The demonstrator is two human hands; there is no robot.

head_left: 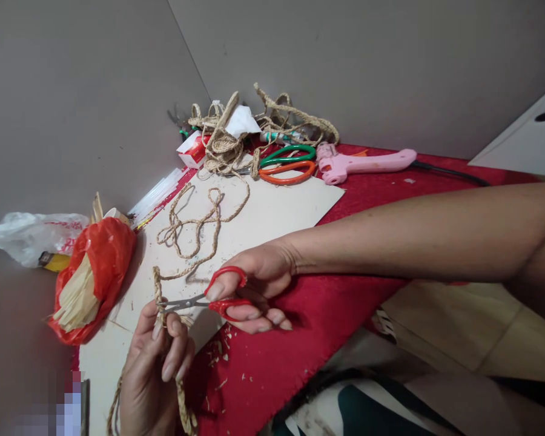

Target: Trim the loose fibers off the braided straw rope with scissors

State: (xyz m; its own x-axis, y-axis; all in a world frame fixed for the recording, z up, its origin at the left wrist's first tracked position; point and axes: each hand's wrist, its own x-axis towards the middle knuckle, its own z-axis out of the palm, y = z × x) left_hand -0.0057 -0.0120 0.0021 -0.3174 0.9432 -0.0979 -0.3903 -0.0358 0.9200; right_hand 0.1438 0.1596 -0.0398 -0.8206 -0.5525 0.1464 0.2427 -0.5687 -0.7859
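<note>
My left hand (152,363), at the lower left, pinches a braided straw cord (157,281) between thumb and fingers. My right hand (258,293) reaches in from the right, thumb and fingers through the handles of red-handled scissors (229,297). The narrow blades point left and meet the braid just above my left fingertips; loose fibre ends stick out beside them. From there the thin cord runs up in loops over a pale board. Another braided length hangs below my left hand.
A red cloth (272,363) with straw scraps lies under the pale board (272,212). Behind are coiled braids (227,142), green-and-orange-handled scissors (287,172) and a pink glue gun (372,163) with a black cable. At left, a red bag (113,242) holds straw strips.
</note>
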